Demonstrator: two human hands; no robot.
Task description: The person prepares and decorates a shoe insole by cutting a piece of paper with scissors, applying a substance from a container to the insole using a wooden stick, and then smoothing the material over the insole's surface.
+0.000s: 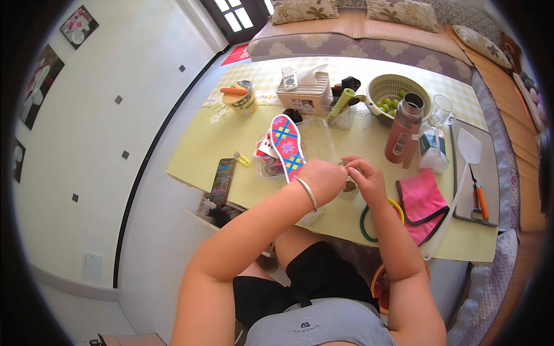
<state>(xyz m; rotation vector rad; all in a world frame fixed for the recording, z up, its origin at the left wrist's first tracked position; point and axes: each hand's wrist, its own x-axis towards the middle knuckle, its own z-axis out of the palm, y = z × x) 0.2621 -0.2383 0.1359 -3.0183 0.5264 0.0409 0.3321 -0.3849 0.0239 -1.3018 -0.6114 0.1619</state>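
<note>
My left hand (324, 180), a bangle on its wrist, is closed, and its fingertips meet those of my right hand (369, 180). The right thumb and finger are pinched together; whatever lies between the fingertips is too small to make out. Right below them stands a small clear cup (349, 189) with something brown inside, partly covered by my hands. A patterned insole (287, 144) in pink, blue and yellow reaches from behind my left hand; whether that hand touches it is hidden. Beside the insole lies a clear plastic tray (317, 138) with colourful thread (270, 165).
Left on the table are a phone (223, 180), a yellow-handled tool (242, 159) and a paper tub (241, 99). Behind stand a tissue box (304, 99) and a colander (378, 86) of green fruit. To the right are a red flask (404, 130), a pink cloth (420, 202) and a spatula (468, 147).
</note>
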